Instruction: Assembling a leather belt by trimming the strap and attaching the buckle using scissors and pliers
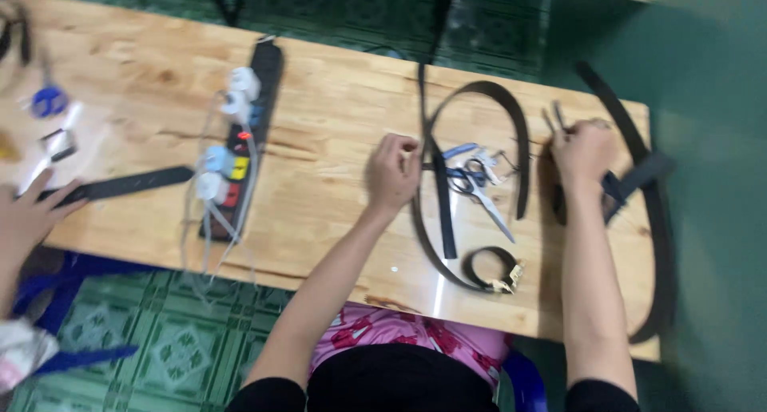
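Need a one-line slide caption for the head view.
Left hand and right hand grip a dark belt looped around scissors on a wooden table.

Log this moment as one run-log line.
left hand grips dark belt | right hand holds a thin tool, kind unclear | scissors between hands | wooden table

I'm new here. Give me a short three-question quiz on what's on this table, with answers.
1. True or false: the scissors lie between the person's two hands.
2. What does the left hand grip: A) the power strip, B) a dark belt, C) a cup?
3. What small thing lies at the table's near edge, below the scissors?

Key: 1 true. 2 B. 3 a coiled strap with a metal buckle. The right hand also grips something thin, too blurred to name.
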